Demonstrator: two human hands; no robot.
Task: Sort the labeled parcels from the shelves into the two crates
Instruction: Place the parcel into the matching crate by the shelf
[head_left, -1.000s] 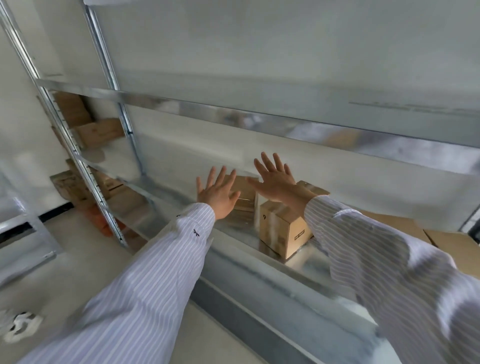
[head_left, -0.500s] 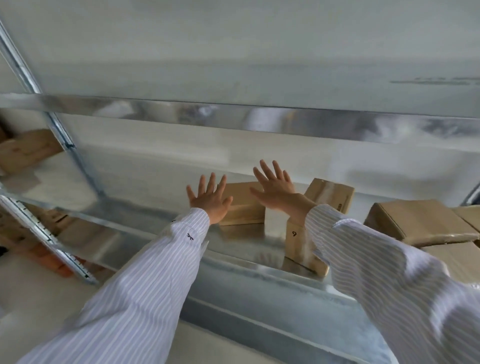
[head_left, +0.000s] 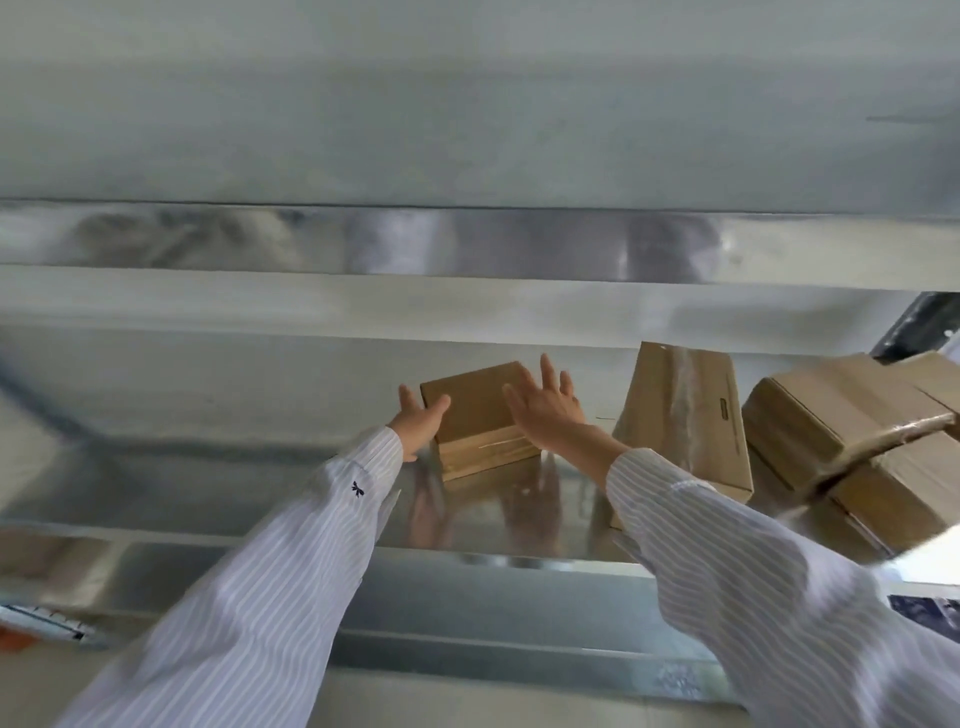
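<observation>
Reaches into a shiny galvanised steel shelf (head_left: 208, 467) toward a flat, rectangular brown cardboard parcel (head_left: 472, 410) lying far back at centre, glossy tape along its near face. Sets left grip (head_left: 418, 421) against its left edge and right grip (head_left: 545, 410) over its right corner, fingers straight, clasping nothing. Reaches farther in than half a second ago, now flanking it.

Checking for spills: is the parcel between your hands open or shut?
Shut: the parcel shows a flat closed top and taped front.
</observation>
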